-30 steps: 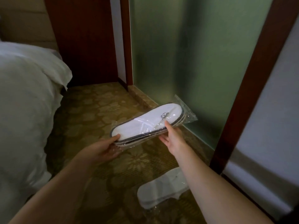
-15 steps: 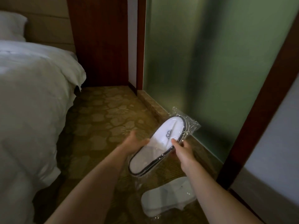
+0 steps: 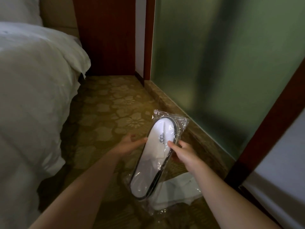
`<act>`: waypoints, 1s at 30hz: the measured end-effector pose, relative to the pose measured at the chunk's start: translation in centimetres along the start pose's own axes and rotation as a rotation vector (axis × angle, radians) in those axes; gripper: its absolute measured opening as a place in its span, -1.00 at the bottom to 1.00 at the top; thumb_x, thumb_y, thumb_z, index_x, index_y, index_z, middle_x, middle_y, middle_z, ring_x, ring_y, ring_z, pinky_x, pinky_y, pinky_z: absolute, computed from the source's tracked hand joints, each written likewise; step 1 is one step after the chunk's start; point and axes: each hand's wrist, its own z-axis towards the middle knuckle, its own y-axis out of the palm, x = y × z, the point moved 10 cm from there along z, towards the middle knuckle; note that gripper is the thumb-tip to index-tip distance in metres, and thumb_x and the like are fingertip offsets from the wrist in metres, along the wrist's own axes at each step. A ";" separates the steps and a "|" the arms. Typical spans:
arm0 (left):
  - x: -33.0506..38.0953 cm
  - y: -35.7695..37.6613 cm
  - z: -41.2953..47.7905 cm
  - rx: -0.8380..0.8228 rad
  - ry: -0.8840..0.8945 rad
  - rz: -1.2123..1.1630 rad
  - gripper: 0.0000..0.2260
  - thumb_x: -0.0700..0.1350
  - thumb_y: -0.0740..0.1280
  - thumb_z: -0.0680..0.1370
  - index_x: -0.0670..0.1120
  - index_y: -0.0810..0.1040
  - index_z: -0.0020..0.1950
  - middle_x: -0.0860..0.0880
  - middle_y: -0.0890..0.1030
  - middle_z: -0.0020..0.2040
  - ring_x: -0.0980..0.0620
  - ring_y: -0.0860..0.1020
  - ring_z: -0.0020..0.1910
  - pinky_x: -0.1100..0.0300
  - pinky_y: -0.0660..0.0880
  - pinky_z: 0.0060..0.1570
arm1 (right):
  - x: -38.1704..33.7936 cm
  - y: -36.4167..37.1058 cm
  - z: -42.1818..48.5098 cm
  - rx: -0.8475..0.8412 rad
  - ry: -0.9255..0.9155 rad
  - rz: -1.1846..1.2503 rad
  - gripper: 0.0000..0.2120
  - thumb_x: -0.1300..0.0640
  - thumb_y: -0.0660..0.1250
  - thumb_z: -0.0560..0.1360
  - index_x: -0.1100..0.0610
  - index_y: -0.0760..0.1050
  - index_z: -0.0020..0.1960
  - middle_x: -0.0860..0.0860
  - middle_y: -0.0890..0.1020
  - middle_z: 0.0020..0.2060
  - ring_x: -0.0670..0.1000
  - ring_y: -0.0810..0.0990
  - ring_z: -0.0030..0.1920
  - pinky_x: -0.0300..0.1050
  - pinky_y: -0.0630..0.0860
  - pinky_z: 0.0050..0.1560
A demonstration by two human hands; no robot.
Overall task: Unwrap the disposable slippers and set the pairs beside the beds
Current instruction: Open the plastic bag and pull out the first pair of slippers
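A pair of white disposable slippers with dark edging, sealed in a clear plastic wrapper (image 3: 154, 156), is held above the carpet with its long axis pointing away from me. My right hand (image 3: 183, 152) pinches its right edge near the middle, thumb on top. My left hand (image 3: 130, 143) touches the left edge with fingers spread. A second white wrapped pair (image 3: 178, 190) lies on the floor below, partly hidden by the held pack. The bed (image 3: 33, 90) with white bedding stands at the left.
Patterned gold carpet (image 3: 107, 113) runs between the bed and a frosted green glass wall (image 3: 222, 63) with a stone sill on the right. A dark red wooden panel (image 3: 105, 35) closes the far end. A red wooden frame (image 3: 267, 123) stands at the right.
The wrapped pair has turned from lying crosswise to pointing away from me. My left hand slid from its end to its left side. The view shifted right and down.
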 end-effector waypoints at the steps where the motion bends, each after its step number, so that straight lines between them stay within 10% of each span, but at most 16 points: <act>1: -0.4 -0.1 -0.1 -0.006 -0.014 0.029 -0.24 0.18 0.41 0.40 -0.08 0.21 0.48 -0.13 0.38 0.43 -0.12 0.43 0.33 0.06 0.42 0.23 | 0.0 0.3 0.0 -0.005 0.003 -0.013 -0.79 0.04 0.29 0.53 0.07 0.50 0.14 0.03 0.58 -0.10 -0.12 0.50 -0.27 -0.41 0.45 -0.42; 5: -1.3 -0.8 0.5 0.039 -0.028 0.102 -0.26 0.17 0.39 0.42 -0.10 0.20 0.49 -0.12 0.41 0.40 -0.12 0.43 0.32 0.11 0.40 0.14 | -0.4 2.2 0.5 -0.039 -0.016 -0.090 -0.62 -0.05 0.30 0.51 0.10 0.49 0.26 0.06 0.62 0.11 0.03 0.58 0.05 -0.14 0.50 0.09; 11: -0.9 -0.4 1.1 -0.006 -0.025 -0.117 -0.34 0.16 0.43 0.39 -0.05 0.30 0.39 -0.09 0.51 0.27 -0.03 0.55 0.04 0.19 0.50 -0.19 | -0.7 4.8 0.4 -0.152 -0.062 -0.104 -0.69 -0.03 0.31 0.50 0.03 0.48 0.21 -0.02 0.60 0.09 0.00 0.56 0.07 -0.05 0.47 0.25; 17: -1.3 -0.6 1.3 -0.013 -0.030 -0.161 -0.71 0.08 0.35 0.49 -0.12 0.61 0.02 -0.13 0.66 -0.02 -0.01 0.62 -0.15 0.16 0.55 -0.15 | -0.3 5.5 0.5 -0.246 -0.066 -0.121 -0.72 0.03 0.34 0.50 0.03 0.42 0.17 0.00 0.60 -0.04 -0.12 0.59 -0.25 -0.42 0.51 -0.40; 20: -1.7 -3.2 1.8 0.081 -0.023 -0.195 -0.63 0.06 0.34 0.50 -0.22 0.60 0.10 -0.20 0.65 -0.01 -0.12 0.62 -0.09 0.03 0.54 0.09 | -0.1 4.4 1.1 -0.186 -0.091 -0.179 -0.57 0.02 0.35 0.49 0.18 0.40 0.29 0.11 0.63 0.04 -0.05 0.62 -0.31 -0.32 0.50 -0.36; 27: -3.7 -5.4 1.1 0.138 -0.020 -0.162 -0.63 0.01 0.32 0.53 -0.21 0.53 0.22 -0.19 0.63 0.03 -0.06 0.61 -0.13 0.22 0.58 -0.26 | -0.8 2.2 1.0 -0.035 -0.316 -0.604 -0.37 -0.02 0.35 0.47 -0.03 0.18 0.47 0.01 0.41 0.38 0.06 0.38 0.38 0.01 0.39 0.31; 30: -3.4 -5.3 1.2 0.198 -0.046 -0.189 -0.52 0.10 0.28 0.53 -0.20 0.48 0.31 -0.22 0.56 0.22 -0.15 0.57 0.08 0.15 0.47 -0.02 | -2.9 1.7 0.3 0.091 -0.523 -0.719 -0.44 0.00 0.33 0.49 -0.02 0.25 0.44 -0.04 0.39 0.39 0.00 0.32 0.40 -0.14 0.31 0.28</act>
